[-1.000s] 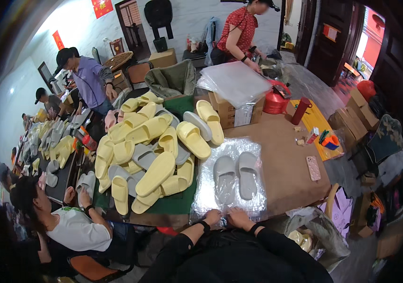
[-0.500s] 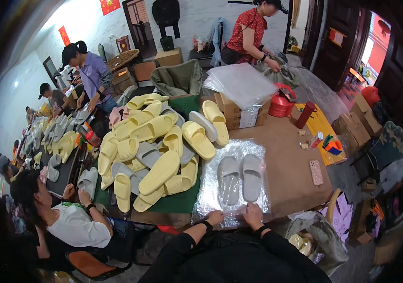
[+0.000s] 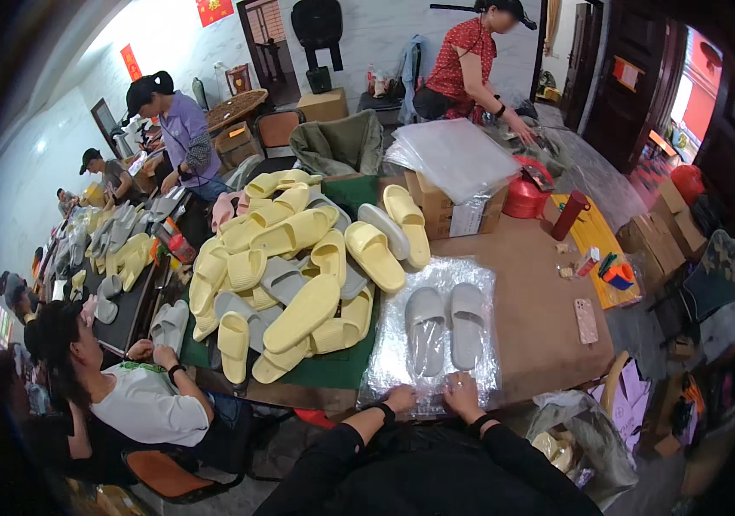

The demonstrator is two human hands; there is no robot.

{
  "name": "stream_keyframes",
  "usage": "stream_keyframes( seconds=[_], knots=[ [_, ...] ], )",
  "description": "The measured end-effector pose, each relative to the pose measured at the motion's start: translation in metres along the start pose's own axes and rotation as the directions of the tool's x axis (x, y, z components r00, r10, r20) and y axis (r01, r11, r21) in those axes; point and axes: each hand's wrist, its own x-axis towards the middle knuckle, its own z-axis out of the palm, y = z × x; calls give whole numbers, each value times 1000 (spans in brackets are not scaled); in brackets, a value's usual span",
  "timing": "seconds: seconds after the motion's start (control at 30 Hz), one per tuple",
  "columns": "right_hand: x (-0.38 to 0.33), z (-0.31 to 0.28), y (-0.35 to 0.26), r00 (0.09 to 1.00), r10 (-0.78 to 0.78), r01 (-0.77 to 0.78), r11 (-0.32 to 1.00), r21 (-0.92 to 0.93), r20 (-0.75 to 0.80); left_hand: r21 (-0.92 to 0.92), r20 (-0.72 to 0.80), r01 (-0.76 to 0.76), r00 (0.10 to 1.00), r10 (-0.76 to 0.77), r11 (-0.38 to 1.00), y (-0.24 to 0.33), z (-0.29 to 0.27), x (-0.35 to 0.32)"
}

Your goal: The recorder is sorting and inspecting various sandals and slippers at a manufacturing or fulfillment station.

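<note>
Both my hands have drawn closer together along the near edge of the clear plastic bag (image 3: 430, 331) since a second ago.

My left hand (image 3: 400, 398) and right hand (image 3: 459, 394) lie nearly side by side, pressing flat on that edge, clamped on nothing I can make out. Inside the bag lies the pair of grey foam slippers (image 3: 447, 325), side by side on the brown table (image 3: 539, 301); bagged, I judge, with the opening unsealed. Left of it waits the heap of yellow and grey slippers (image 3: 299, 284), unpacked.

2 grey slippers (image 3: 447, 325) | side by side, soles down | inside clear plastic bag (image 3: 385, 361) (crinkled, flat)
</note>
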Motion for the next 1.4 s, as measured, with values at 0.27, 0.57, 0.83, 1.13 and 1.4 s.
stream_keyframes(
  seconds=[0.27, 0.57, 0.83, 1.13, 1.4],
  knots=[
    [1, 11, -17, 899, -347, 340, 938, 73, 268, -68, -14, -53, 999, 52, 996, 20, -16, -11],
    [-1, 25, -19, 913, -316, 304, 949, 83, 258, -58, -39, -94, 995, 92, 994, 12, -6, -16],
    [-5, 0, -15, 967, -253, 250, 959, -135, -10, -58, 28, -84, 996, 86, 995, 6, -10, -13],
    [-2, -7, -15, 950, -207, 218, 976, -22, 234, -112, 224, 66, 974, -39, 992, 20, -37, -5],
    [-5, -98, -47, 910, -402, 373, 900, 225, 100, -527, 206, -42, 963, 175, 849, 103, -106, -14]
  ],
)
